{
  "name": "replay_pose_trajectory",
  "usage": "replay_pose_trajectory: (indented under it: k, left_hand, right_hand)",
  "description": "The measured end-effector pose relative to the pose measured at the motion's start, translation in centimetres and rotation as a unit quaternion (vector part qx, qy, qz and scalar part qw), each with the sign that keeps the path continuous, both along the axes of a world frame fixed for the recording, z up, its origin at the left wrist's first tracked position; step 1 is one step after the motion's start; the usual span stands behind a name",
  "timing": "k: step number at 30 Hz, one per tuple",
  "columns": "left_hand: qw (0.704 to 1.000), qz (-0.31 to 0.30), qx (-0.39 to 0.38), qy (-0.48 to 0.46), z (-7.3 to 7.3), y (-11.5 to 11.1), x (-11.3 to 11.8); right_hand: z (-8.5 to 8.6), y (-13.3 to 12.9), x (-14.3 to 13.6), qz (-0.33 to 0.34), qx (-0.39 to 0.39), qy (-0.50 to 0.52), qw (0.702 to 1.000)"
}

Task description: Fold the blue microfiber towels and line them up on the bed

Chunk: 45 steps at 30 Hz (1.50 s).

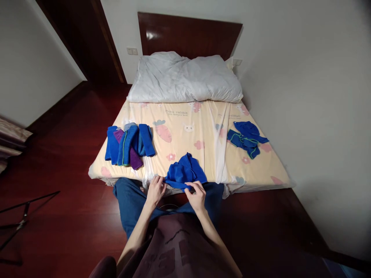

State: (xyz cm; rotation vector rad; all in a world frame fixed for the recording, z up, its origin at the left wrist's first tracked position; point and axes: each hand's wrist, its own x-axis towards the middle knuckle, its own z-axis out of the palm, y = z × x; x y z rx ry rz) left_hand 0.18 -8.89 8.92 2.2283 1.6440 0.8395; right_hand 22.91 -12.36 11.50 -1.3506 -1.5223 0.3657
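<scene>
A crumpled blue cloth (184, 170) lies at the near edge of the bed, its front edge pulled out into a narrow strip. My left hand (156, 190) pinches the left end of that strip. Farther right along the same edge, my right hand (196, 195) has its thumb and fingers closed on the cloth. Rolled or folded cloths (127, 144), several blue and some purple, are heaped on the bed to the left. Over on the right side lie loose blue cloths (246, 139) with green edging.
The bed (185, 135) has a yellow patterned sheet, with a white quilt (185, 79) bunched before the dark headboard (188, 34). A black metal stand (23, 222) is on the floor at the left. Walls rise behind the bed and at the right.
</scene>
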Motion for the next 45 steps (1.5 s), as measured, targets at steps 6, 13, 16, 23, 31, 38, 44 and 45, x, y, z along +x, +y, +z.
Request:
replay_pose_trajectory:
  k: [6, 13, 16, 23, 31, 38, 44, 45]
  left_hand:
    - [0.999, 0.003, 0.027, 0.035, -0.2, 0.9, -1.9]
    - [0.988, -0.066, 0.137, 0.027, 6.0, 2.4, -4.6]
    - [0.974, -0.113, 0.196, 0.037, 10.1, 2.8, -5.8]
    - [0.942, -0.055, 0.301, 0.138, 17.0, 3.3, -10.3]
    - [0.912, 0.064, 0.371, 0.165, 19.9, 3.6, -15.6]
    - [0.967, 0.026, 0.241, 0.081, 19.1, 2.5, -18.4]
    - [0.987, -0.096, 0.118, 0.055, 17.9, 4.1, -19.5]
    - [0.985, -0.112, 0.114, 0.059, 18.0, 4.7, -19.4]
  right_hand:
    - [-1.1, 1.0, 1.6, -0.020, 0.018, -0.024, 0.999]
    - [-4.7, 2.9, 4.6, -0.094, 0.006, -0.041, 0.995]
    - [-5.8, 3.3, 5.6, -0.090, -0.041, -0.056, 0.994]
    - [-6.5, 3.5, 8.7, -0.116, -0.086, -0.038, 0.989]
    - [-5.5, 3.5, 15.0, -0.172, -0.116, -0.059, 0.976]
    - [-2.8, 3.4, 21.4, -0.170, -0.063, -0.061, 0.982]
    - [4.3, 3.2, 28.0, -0.195, -0.056, -0.107, 0.973]
    - [5.8, 3.3, 28.9, -0.191, -0.052, -0.118, 0.973]
